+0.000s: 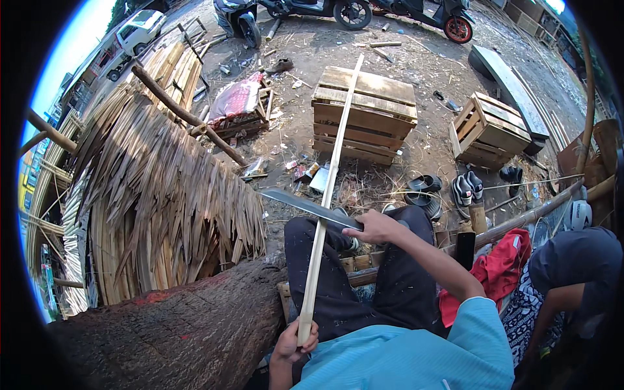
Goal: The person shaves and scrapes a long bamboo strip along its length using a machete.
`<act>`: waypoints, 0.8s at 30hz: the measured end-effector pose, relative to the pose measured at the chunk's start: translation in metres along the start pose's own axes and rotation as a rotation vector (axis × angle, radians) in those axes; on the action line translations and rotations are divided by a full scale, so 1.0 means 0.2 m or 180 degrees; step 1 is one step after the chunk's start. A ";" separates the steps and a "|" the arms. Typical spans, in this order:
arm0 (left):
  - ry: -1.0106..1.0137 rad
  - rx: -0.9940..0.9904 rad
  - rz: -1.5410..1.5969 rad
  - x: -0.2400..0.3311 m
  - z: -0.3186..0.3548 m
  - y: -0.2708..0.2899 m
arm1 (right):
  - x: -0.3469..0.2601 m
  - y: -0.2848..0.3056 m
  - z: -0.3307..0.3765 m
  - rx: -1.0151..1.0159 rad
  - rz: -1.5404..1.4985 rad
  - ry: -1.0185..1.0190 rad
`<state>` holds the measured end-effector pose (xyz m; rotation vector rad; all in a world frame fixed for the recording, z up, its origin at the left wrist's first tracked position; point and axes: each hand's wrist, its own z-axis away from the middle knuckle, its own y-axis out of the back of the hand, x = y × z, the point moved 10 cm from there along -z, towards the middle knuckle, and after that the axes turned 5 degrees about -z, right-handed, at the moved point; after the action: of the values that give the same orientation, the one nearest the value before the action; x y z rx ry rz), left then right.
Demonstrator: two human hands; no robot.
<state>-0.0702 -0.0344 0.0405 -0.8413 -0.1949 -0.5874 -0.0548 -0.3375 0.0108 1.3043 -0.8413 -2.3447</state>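
Outdoors, dirt yard point(416, 146): left grip point(294, 343) closed on bamboo strip point(328, 182), right grip point(377, 227) closed on machete point(305, 207).

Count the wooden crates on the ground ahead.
2 clear ones: a big crate under the far end of the bamboo strip, and a smaller tilted crate to its right. Others may be hidden.

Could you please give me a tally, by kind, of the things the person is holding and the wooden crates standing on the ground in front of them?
Bamboo strip, near end in the left hand: 1
Long-bladed knife, in the right hand, blade laid across the strip: 1
Wooden crates, large one and small tilted one: 2
Total: 4
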 end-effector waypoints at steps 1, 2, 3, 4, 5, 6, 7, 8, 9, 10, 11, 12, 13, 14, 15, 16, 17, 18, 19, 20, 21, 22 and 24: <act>-0.0019 0.0252 -0.0273 0.01 -0.01 0.01 | -0.09 -0.07 0.05 -0.0175 0.0192 0.0181; -0.0032 0.0485 -0.0562 0.03 -0.02 0.02 | -0.17 -0.11 0.09 -0.0314 0.0423 0.0410; -0.0031 0.0499 -0.0568 0.02 -0.02 0.04 | -0.23 -0.17 0.12 -0.0464 0.0649 0.0661; -0.0002 0.0544 -0.0500 -0.02 -0.03 0.07 | -0.27 -0.23 0.13 -0.0593 0.0851 0.0928; 0.0030 0.0580 -0.0431 -0.03 -0.02 0.09 | -0.27 -0.22 0.12 -0.0593 0.0842 0.0934; 0.0048 0.0583 -0.0662 -0.05 -0.01 0.09 | -0.29 -0.22 0.12 -0.0589 0.0975 0.1105; 0.0047 0.0598 -0.0661 -0.05 0.00 0.09 | -0.30 -0.20 0.11 -0.0586 0.1108 0.1279; 0.0009 0.0613 -0.0888 -0.04 0.02 0.08 | -0.25 -0.15 0.07 -0.0398 0.1025 0.1266; -0.0026 0.0625 -0.1117 -0.04 0.04 0.07 | -0.15 -0.09 -0.01 -0.0147 0.0893 0.1117; -0.0050 0.0598 -0.1103 -0.03 0.06 0.04 | 0.01 -0.02 -0.11 0.0125 0.0703 0.0818; -0.0070 0.0638 -0.1079 -0.03 0.09 0.04 | 0.08 0.09 -0.16 0.0207 0.0492 0.0130; -0.0049 0.0612 -0.1131 -0.02 0.08 0.03 | 0.20 0.20 -0.20 0.0638 0.0397 -0.0329; -0.0027 0.0582 -0.1187 -0.02 0.08 0.02 | 0.31 0.29 -0.23 0.1099 0.0297 -0.0768; -0.0006 0.0532 -0.1157 -0.04 0.08 0.02 | 0.33 0.33 -0.26 0.1093 0.0013 -0.0898; 0.0017 0.0478 -0.1130 -0.05 0.07 0.02 | 0.36 0.36 -0.28 0.1088 -0.0271 -0.1029; 0.0016 0.0451 -0.1192 -0.05 0.06 0.01 | 0.36 0.36 -0.28 0.1113 -0.0281 -0.1033; 0.0020 0.0459 -0.1178 -0.05 0.07 0.03 | 0.31 0.31 -0.27 0.0829 -0.0605 -0.1020; -0.0004 0.0449 -0.1235 -0.05 0.07 0.03 | 0.27 0.28 -0.25 0.0553 -0.0917 -0.1002; -0.0027 0.0438 -0.1291 -0.04 0.07 0.03 | 0.22 0.23 -0.23 0.0360 -0.0805 -0.0788; 0.0049 0.0464 -0.1326 -0.03 0.07 0.02 | 0.17 0.19 -0.20 0.0416 -0.0451 -0.0396; 0.0050 0.0457 -0.1325 -0.03 0.06 0.02 | 0.11 0.13 -0.17 0.0458 -0.0104 -0.0003; 0.0088 0.0551 -0.1407 -0.03 0.06 0.04 | 0.09 0.05 -0.14 0.0266 0.0058 0.0111; 0.0138 0.0661 -0.1486 -0.04 0.08 0.08 | 0.01 -0.06 -0.04 -0.0038 0.0181 0.0252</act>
<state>-0.0669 -0.0117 0.0380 -0.5802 -0.4114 -1.0032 -0.0478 -0.3321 -0.0010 1.3409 -0.8277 -2.2359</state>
